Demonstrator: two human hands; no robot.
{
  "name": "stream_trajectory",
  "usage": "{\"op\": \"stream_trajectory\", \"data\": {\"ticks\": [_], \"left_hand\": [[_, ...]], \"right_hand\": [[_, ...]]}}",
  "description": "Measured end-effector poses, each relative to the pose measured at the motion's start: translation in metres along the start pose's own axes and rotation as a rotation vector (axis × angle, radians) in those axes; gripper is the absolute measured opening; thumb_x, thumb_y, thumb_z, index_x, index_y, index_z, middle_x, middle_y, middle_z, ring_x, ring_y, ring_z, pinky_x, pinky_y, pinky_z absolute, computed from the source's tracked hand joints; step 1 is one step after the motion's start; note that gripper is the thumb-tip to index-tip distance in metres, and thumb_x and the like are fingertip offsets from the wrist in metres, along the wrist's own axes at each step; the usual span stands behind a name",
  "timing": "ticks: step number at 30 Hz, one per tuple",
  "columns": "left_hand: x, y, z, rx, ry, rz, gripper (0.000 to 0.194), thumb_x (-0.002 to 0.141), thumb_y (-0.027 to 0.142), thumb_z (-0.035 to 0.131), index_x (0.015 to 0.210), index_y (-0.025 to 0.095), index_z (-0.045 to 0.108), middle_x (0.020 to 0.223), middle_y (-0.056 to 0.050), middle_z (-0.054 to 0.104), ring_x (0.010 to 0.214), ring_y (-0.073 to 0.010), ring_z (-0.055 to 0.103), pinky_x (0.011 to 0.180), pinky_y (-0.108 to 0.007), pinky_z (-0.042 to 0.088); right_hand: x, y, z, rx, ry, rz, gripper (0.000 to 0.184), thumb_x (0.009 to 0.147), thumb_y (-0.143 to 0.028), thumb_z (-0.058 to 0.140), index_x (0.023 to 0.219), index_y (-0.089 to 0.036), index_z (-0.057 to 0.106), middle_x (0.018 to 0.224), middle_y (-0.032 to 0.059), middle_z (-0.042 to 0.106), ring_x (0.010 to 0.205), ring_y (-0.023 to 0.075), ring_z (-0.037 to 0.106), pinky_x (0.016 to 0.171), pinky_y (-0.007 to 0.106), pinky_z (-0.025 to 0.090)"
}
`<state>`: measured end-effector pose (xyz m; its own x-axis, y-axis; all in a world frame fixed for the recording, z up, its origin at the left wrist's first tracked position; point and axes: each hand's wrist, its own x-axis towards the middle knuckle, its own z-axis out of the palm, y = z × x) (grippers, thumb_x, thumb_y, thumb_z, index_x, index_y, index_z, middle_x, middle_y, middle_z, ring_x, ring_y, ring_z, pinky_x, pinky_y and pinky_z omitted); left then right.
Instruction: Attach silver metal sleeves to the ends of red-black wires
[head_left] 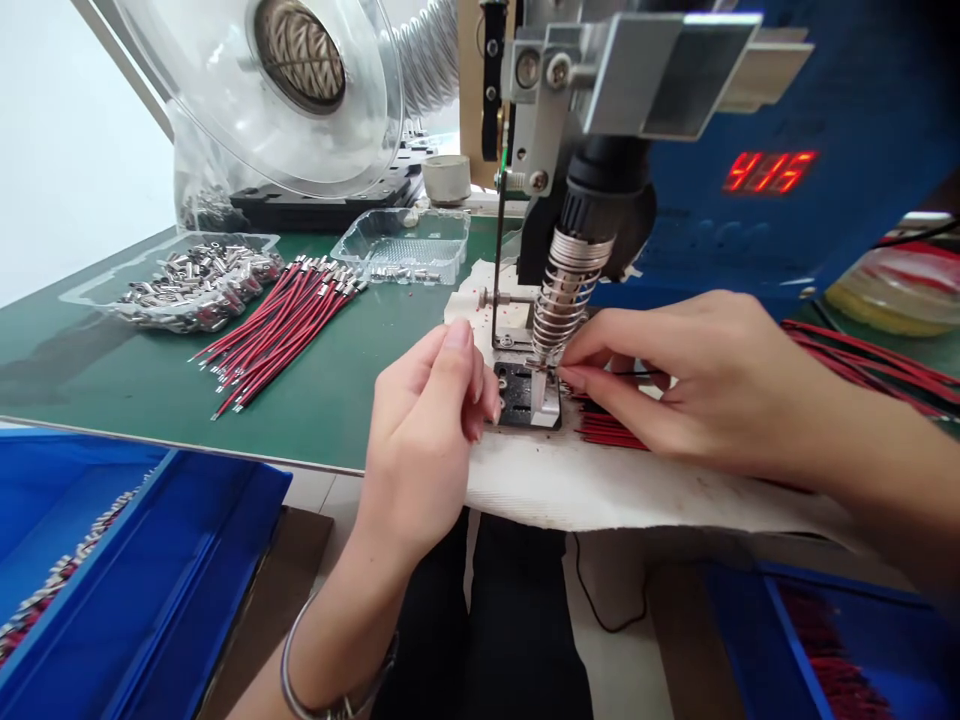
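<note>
A soldering machine's spring-wrapped iron [570, 290] points down at a small metal fixture [546, 405] on a black plate. From the right, my right hand [675, 370] pinches a thin dark wire right beside the iron's tip; the wire's end is hidden by the tip and fingers. My left hand [431, 420] is closed, thumb on top, just left of the black plate. Whatever its curled fingers hold, if anything, is hidden. Below my right hand, several red and black wires [611, 428] lie on the white cloth.
Left on the green table [330, 390] lie a bundle of wires with metal ends [289, 320], a tray of metal connectors [199, 285] and a clear box [409, 245]. Behind stands a fume hood [367, 130]. Blue bins [187, 580] sit below. The blue controller [697, 230] displays red digits.
</note>
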<state>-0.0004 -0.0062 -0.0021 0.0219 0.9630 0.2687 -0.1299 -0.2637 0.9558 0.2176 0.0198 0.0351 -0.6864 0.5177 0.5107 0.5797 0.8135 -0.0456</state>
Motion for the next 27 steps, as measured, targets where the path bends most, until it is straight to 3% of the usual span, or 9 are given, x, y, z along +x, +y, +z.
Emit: {"op": "stream_trajectory", "data": {"ticks": [14,27], "left_hand": [[0.0003,-0.0008,-0.0016,0.072,-0.021,0.018,0.051,0.113,0.03,0.052,0.062,0.021,0.049,0.06,0.001,0.046,0.058,-0.0134,0.041,0.056,-0.033,0.033],[-0.0023,0.0,-0.0026,0.125,-0.026,0.029,0.053,0.113,0.033,0.053,0.062,0.021,0.048,0.058,0.001,0.046,0.058,-0.0141,0.041,0.057,-0.034,0.032]], "right_hand": [[0.0011,-0.0019,-0.0006,0.004,0.032,0.012,0.014,0.098,-0.015,0.062,0.09,-0.019,0.072,0.069,-0.0026,0.074,0.056,0.0132,0.065,0.056,0.028,0.043],[0.0049,-0.0031,-0.0038,0.204,-0.004,0.165,0.014,0.1,-0.018,0.067,0.09,-0.019,0.077,0.069,-0.0028,0.075,0.054,0.0093,0.064,0.055,0.023,0.042]]}}
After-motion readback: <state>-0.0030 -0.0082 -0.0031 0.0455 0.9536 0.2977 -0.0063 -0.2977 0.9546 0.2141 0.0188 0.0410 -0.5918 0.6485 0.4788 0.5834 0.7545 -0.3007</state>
